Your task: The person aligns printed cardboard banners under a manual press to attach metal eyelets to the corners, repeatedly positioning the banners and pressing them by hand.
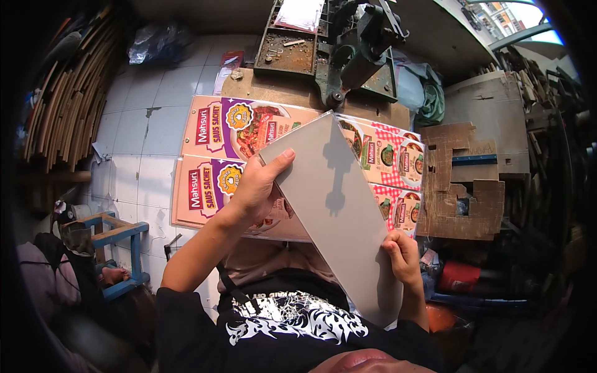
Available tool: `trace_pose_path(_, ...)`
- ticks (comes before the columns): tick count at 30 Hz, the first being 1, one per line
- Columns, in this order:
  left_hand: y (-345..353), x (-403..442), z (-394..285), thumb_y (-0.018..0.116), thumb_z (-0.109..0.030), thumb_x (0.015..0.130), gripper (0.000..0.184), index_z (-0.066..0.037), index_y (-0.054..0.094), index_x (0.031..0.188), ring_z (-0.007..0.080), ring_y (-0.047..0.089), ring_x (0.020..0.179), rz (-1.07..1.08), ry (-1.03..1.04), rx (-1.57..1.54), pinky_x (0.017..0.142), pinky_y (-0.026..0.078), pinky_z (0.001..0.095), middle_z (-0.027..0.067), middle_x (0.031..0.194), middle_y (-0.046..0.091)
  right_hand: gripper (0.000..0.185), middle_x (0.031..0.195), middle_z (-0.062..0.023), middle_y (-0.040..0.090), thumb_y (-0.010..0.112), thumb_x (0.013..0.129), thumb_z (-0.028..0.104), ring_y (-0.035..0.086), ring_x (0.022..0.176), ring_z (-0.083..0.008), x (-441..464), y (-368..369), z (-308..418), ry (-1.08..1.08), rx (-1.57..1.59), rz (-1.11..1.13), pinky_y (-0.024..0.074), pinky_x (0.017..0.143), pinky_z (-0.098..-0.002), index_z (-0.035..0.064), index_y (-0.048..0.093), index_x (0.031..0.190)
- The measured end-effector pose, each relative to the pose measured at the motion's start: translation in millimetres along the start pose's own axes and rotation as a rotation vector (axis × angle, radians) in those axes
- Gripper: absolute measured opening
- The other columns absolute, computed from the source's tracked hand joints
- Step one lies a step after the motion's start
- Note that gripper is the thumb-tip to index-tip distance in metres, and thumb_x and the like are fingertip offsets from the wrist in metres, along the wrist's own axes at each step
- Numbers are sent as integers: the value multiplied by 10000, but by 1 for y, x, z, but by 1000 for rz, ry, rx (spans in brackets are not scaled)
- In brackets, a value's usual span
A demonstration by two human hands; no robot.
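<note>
A long plain grey board [339, 205] lies slantwise across the middle of the head view, with a shadow of the machine falling on it. My left hand [256, 183] grips its upper left edge, thumb on the face. Lower down, my right hand [402, 256] is closed on the board's right edge. Beneath the board lie printed Mahsuri sauce sachet sheets: a pink and purple one [202, 127] at the upper left, another [196, 193] below it, and red-checked parts [404, 158] to the right. The board hides the middle of these sheets.
A dark green hand press [357, 62] stands at the back beside a metal tray [286, 53] with small bits. Cut brown hardboard [457, 205] is to the right, a blue stool [134, 242] to the left. Stacked boards [68, 93] line the left wall.
</note>
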State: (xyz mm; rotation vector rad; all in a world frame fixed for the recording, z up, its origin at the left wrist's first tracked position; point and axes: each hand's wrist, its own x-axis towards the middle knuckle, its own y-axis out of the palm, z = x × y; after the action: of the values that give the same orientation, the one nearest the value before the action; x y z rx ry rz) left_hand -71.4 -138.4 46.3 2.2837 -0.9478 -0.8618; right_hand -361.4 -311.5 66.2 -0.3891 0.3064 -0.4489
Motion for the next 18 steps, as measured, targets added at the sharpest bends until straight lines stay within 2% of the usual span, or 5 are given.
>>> trace_pose_path(5,-1,35,-2,623,-251,907,487,33,438,1257,188,655,936,139,-159,244,717,595,364,131,1091,608,200,685,-16,557,573,948,128,491,625,-83,13,5,-16,-12,-5,-178,403,570,-228,-7,567,801)
trace_pose_path(8,3,50,-6,618,-227,908,460,42,444,1238,189,656,924,187,-111,292,728,597,349,135,1086,607,210,688,-15,558,576,948,128,485,620,-77,26,5,-21,-14,-31,-215,401,566,-221,-6,562,787)
trace_pose_path(12,4,69,-7,619,-203,905,451,52,443,1233,195,660,916,188,-119,297,730,602,345,140,1084,606,216,685,-16,557,573,946,120,479,611,-75,44,3,-21,-6,-2,-242,400,562,-217,-4,557,770)
trace_pose_path(14,2,77,-5,610,-175,906,431,58,446,1228,193,664,910,175,-97,303,730,607,343,144,1088,606,265,711,16,523,556,973,206,434,646,-50,50,-3,-26,20,-51,-196,366,588,-190,11,535,795)
trace_pose_path(18,-6,84,-2,603,-169,910,418,59,452,1226,190,666,905,190,-145,198,708,607,319,148,1090,606,279,709,12,523,554,973,217,435,644,-54,60,-5,-27,45,-29,-194,362,585,-192,9,532,788)
